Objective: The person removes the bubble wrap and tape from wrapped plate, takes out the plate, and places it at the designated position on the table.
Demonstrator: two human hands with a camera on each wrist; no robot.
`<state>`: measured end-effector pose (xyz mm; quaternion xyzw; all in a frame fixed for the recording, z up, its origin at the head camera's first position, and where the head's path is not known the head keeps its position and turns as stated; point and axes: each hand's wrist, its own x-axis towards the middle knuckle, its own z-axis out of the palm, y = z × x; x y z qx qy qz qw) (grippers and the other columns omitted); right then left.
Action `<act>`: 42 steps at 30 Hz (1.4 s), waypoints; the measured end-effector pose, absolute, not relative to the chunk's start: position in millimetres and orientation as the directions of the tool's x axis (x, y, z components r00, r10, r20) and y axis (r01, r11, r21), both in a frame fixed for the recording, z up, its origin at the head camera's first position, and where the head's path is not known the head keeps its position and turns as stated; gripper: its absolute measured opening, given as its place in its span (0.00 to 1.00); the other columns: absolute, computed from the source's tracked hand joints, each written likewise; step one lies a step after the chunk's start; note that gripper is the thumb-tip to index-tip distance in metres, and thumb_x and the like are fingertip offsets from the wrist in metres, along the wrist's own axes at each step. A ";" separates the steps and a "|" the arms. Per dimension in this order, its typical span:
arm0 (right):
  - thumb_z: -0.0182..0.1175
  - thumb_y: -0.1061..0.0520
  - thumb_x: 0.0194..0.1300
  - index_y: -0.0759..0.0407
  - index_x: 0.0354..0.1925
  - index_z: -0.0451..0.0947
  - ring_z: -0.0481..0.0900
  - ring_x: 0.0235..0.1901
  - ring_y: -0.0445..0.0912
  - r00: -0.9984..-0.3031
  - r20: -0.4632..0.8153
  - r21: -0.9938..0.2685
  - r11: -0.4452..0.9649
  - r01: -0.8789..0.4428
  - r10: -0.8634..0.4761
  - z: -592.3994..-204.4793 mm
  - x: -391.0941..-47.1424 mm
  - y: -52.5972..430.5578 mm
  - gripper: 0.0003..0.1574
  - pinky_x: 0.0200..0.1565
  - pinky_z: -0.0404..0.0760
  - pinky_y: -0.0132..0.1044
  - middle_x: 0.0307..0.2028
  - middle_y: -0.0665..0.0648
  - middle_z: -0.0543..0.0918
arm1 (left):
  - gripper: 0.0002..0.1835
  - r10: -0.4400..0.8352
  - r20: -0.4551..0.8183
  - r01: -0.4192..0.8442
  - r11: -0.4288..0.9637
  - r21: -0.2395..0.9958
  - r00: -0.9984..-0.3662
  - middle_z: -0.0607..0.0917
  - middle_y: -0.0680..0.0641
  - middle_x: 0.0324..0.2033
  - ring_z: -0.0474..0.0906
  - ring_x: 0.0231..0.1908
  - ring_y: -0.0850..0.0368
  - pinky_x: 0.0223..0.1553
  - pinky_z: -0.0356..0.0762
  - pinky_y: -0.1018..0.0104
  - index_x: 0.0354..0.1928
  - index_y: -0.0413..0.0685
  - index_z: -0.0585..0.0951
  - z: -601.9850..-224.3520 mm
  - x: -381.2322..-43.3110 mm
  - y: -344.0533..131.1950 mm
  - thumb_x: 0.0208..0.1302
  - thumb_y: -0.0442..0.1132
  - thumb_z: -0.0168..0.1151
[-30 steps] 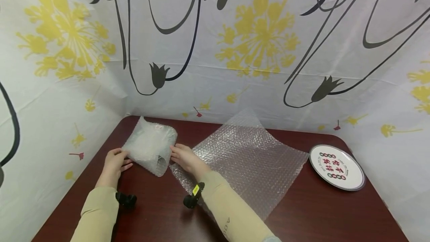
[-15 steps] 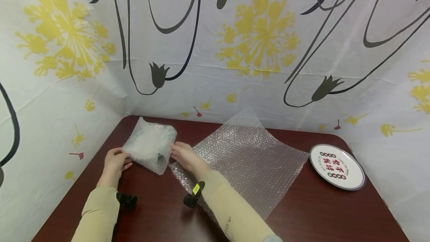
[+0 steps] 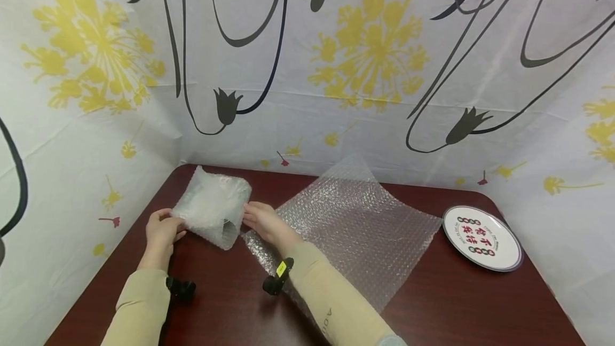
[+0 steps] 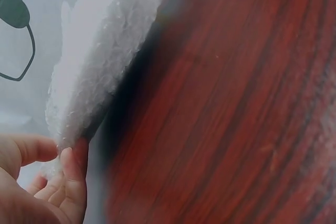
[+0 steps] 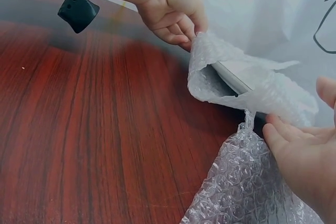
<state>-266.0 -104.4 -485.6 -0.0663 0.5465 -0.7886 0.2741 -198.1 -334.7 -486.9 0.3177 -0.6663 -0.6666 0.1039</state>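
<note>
A bubble-wrapped plate (image 3: 209,202) lies at the back left of the table. Its near right corner gapes, and a pale curved rim (image 5: 231,77) shows inside the opening in the right wrist view. My left hand (image 3: 160,231) pinches the wrap's left edge between thumb and fingers, lifting that side in the left wrist view. At the right edge is my right hand (image 3: 269,223), its straight fingers (image 5: 286,132) touching the underside while the thumb stands apart. A loose bubble wrap sheet (image 3: 360,228) spreads beside the bundle, partly under the right forearm.
On the right of the dark red-brown table (image 3: 226,303) lies a white plate (image 3: 480,239) with red lettering and a dark rim. Behind and at both sides hangs white cloth (image 3: 298,68) printed with flowers. A black wrist camera (image 3: 277,277) sits on the right cuff.
The wrapped plate and my left hand have shifted slightly left and away. My right hand stays almost in place, with a slightly wider gap to the bundle's right edge.
</note>
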 end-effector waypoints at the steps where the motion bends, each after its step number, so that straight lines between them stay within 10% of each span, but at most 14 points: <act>1: 0.49 0.63 0.72 0.83 0.67 0.44 0.67 0.61 0.63 -0.842 -0.196 -0.898 -0.254 0.360 -0.503 -485.4 -266.1 -104.7 0.38 0.63 0.65 0.48 0.61 0.76 0.66 | 0.35 -0.562 -0.281 -0.281 -0.089 0.956 -0.778 0.65 0.38 0.56 0.77 0.28 0.64 0.32 0.81 0.69 0.71 0.40 0.55 -486.4 -197.6 -334.7 0.63 0.28 0.55; 42: 0.54 0.65 0.68 0.78 0.54 0.70 0.82 0.38 0.50 -0.863 -0.177 -0.910 -0.256 0.327 -0.473 -460.9 -262.7 -94.3 0.20 0.50 0.79 0.46 0.39 0.65 0.82 | 0.30 -0.578 -0.138 -0.168 -0.002 0.986 -0.804 0.77 0.50 0.37 0.75 0.29 0.64 0.29 0.81 0.67 0.66 0.42 0.61 -446.6 -171.3 -328.4 0.63 0.29 0.58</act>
